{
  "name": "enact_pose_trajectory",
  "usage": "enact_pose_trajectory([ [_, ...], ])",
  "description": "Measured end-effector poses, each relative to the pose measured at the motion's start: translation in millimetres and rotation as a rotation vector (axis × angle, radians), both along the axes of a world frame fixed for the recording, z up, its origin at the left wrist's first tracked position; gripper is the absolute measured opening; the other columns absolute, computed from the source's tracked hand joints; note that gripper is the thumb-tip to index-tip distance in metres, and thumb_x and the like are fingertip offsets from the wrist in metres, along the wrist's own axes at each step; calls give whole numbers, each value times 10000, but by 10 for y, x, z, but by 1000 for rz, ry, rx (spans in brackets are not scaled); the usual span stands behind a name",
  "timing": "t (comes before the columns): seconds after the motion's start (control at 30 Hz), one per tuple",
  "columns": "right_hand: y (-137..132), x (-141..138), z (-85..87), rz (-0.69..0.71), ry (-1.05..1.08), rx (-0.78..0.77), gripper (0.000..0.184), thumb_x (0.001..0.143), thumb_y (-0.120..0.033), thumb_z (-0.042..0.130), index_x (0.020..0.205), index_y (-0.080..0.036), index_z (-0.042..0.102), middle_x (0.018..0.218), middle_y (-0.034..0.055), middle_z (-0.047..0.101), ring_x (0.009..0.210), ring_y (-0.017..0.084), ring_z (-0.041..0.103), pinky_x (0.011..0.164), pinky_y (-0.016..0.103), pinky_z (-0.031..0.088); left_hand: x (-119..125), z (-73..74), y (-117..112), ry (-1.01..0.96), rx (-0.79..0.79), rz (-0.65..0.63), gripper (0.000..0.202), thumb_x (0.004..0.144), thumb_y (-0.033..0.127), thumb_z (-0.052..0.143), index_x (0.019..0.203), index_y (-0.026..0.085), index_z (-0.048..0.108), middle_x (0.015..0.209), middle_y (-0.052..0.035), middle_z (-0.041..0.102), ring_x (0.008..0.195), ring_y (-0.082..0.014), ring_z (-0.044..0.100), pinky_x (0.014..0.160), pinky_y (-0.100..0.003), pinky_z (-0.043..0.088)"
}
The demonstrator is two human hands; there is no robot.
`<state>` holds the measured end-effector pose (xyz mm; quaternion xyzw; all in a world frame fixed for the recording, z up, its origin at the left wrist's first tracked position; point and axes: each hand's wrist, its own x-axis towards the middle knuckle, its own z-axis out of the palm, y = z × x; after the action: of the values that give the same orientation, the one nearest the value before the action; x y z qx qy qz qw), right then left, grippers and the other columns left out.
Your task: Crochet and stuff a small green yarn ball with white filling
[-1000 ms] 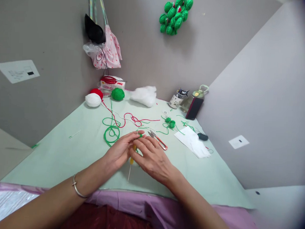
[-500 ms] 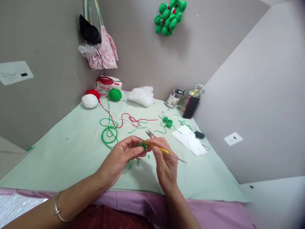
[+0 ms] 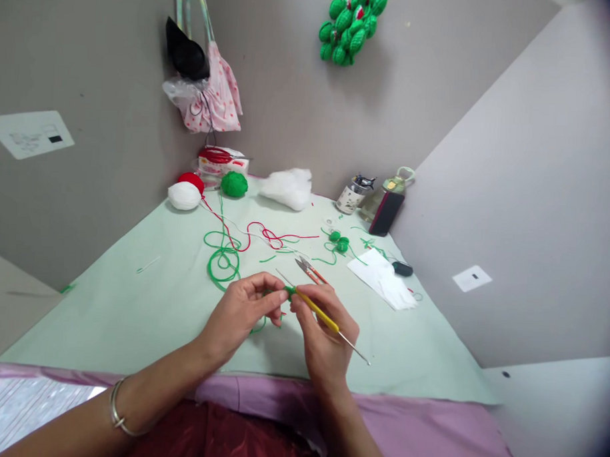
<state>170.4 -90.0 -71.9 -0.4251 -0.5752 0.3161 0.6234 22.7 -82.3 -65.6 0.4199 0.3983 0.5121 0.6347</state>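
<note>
My left hand (image 3: 239, 313) pinches a small green crochet piece (image 3: 287, 292) between thumb and fingers, with green yarn trailing below it. My right hand (image 3: 324, 332) grips a yellow-handled crochet hook (image 3: 322, 314), its metal tip poking through the green piece and its tail pointing down to the right. Both hands hover just above the pale green table cover (image 3: 132, 302). Red-handled snips (image 3: 311, 270) lie on the cover just beyond my fingers.
A green yarn coil (image 3: 222, 260) and red strand (image 3: 264, 237) lie ahead. White (image 3: 185, 195), red (image 3: 192, 180) and green yarn balls (image 3: 234, 184), stuffing (image 3: 289, 186), a jar (image 3: 351, 197), a phone (image 3: 388, 213), small green pieces (image 3: 339, 242) and white paper (image 3: 383, 278) sit further back.
My hands lifted off the cover with the green piece. The right hand took up the hook and swung it, so its tip now runs through the piece.
</note>
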Motion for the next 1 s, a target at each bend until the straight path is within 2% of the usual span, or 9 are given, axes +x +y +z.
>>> enact_pose_trajectory([
  [0.13,44,4,-29,128,335,-343,210,744,-326,847,870,-221,715,741,-3,686,578,135,605,600,309,552,20,-6,-19,-161,-68,-77,193,764,339,828,813,176,736,631,5,661,540,-103,529,567,-240,445],
  [0.23,64,-9,-53,250,497,-495,320,679,-358,880,896,-224,687,644,-36,623,543,121,564,546,271,513,28,-28,-30,-275,-111,-156,188,761,324,835,822,170,747,699,-24,692,563,-98,517,534,-219,425],
  [0.3,48,-14,-68,237,455,-478,298,707,-357,863,909,-227,686,658,-34,631,560,123,573,560,273,520,21,-46,-31,-297,-127,-162,161,784,306,819,837,178,737,716,-23,694,581,-99,534,560,-216,452],
  [0.47,-47,-10,-52,53,150,-259,123,816,-309,791,892,-230,735,795,13,706,693,166,662,676,316,579,-5,-78,-22,-286,-152,-113,143,806,278,814,862,186,721,709,12,632,633,-105,570,621,-214,517],
  [0.63,-85,-14,8,41,64,-157,35,840,-241,759,875,-246,761,842,23,715,765,178,690,700,306,593,-32,-99,-41,-308,-177,-176,161,837,315,799,883,176,734,663,9,605,612,-100,538,599,-197,508],
  [0.77,-75,-13,5,52,83,-165,34,838,-249,762,871,-243,759,854,26,715,777,180,689,702,305,585,-48,-79,-61,-292,-181,-202,200,826,354,825,867,175,745,692,-5,641,657,-114,579,655,-221,539],
  [0.87,-42,-23,-43,123,209,-252,74,823,-285,774,866,-237,737,782,10,697,710,169,664,662,305,560,-33,-66,-60,-302,-170,-192,240,777,382,866,849,182,753,657,-4,654,652,-120,592,667,-224,529],
  [1.0,-12,-71,-137,288,392,-371,160,812,-347,775,903,-236,706,707,-15,659,659,170,637,675,336,549,8,-78,-61,-206,-73,-57,217,767,364,861,804,181,750,695,8,660,643,-115,582,686,-243,510],
])
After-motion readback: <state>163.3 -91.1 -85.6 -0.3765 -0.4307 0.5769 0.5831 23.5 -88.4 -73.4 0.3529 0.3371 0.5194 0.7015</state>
